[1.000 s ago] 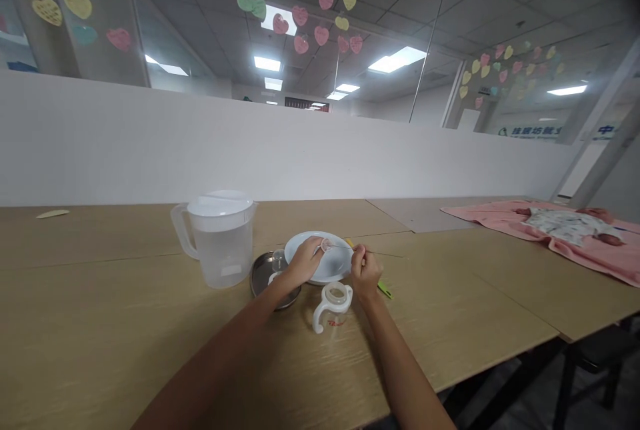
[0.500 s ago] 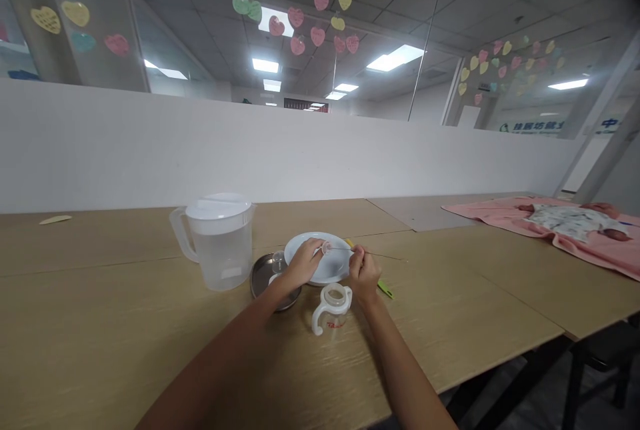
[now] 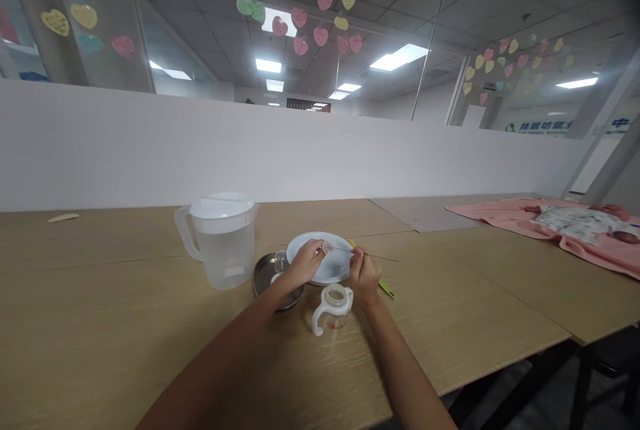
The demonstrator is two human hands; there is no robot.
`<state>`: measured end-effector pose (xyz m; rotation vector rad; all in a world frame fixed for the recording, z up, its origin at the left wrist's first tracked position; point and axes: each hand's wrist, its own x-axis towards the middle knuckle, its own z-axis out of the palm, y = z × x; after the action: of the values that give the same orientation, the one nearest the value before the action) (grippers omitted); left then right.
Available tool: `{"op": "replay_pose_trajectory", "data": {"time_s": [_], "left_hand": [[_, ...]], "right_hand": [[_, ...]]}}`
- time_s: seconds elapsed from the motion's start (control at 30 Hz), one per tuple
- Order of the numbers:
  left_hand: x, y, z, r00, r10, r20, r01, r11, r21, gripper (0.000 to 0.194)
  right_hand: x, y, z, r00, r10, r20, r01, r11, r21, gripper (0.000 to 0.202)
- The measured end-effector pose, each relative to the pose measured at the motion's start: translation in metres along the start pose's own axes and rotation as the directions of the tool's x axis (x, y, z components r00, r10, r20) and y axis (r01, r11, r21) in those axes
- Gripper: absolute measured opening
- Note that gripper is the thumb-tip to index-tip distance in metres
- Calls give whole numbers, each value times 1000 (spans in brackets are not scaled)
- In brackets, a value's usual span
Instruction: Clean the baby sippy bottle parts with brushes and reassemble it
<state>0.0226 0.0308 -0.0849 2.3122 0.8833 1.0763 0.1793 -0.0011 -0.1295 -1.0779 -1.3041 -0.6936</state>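
Above the white bowl, my left hand pinches a small clear, round piece that looks like a bottle nipple. My right hand is closed around a thin wire brush; its left end reaches into or against the nipple, and its free end sticks out to the right. Just in front of the bowl stands a clear baby bottle, uncapped, with a white two-handled collar. A metal tray sits partly behind my left forearm, holding a clear cap and a white part.
A lidded clear plastic pitcher stands to the left. Behind my right hand lies a brush with a green handle, partly hidden. Far right, a baby-like figure rests on a pink towel. A white partition borders the table's back.
The wire brush has slid slightly left toward the nipple, so less of its free end sticks out right of my right hand. The view has shifted a little; both hands keep their places.
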Motion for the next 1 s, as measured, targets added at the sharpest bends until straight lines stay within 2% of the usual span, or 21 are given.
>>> {"op": "replay_pose_trajectory", "data": {"time_s": [0.17, 0.27, 0.43, 0.63, 0.7, 0.83, 0.9, 1.0], "left_hand": [[0, 5, -2, 1000, 13, -11, -13, 1000, 15, 24], [-1, 9, -1, 999, 34, -16, -33, 998, 54, 23], [-1, 13, 5, 996, 83, -16, -82, 995, 51, 22], [3, 16, 3, 993, 119, -17, -119, 993, 5, 24], [3, 17, -1, 993, 116, -4, -116, 993, 16, 23], [2, 14, -1, 990, 131, 47, -132, 991, 24, 25], [1, 14, 4, 992, 96, 79, -93, 995, -43, 26], [0, 18, 10, 996, 38, 78, -21, 980, -200, 28]], "right_hand": [[3, -5, -2, 999, -40, 1, 40, 998, 45, 36], [4, -8, -1, 997, -53, 61, 49, 996, 76, 34], [5, -18, 4, 980, -2, 199, -25, 991, 133, 38], [11, -24, 2, 967, 21, 253, -73, 977, 200, 36], [12, -23, -3, 974, 37, 224, -94, 964, 247, 33], [12, -24, -9, 993, 120, 15, -120, 967, 225, 30], [12, -25, -9, 990, 131, -42, -122, 976, 181, 29], [12, -27, -5, 993, 111, -37, -104, 983, 149, 31]]}}
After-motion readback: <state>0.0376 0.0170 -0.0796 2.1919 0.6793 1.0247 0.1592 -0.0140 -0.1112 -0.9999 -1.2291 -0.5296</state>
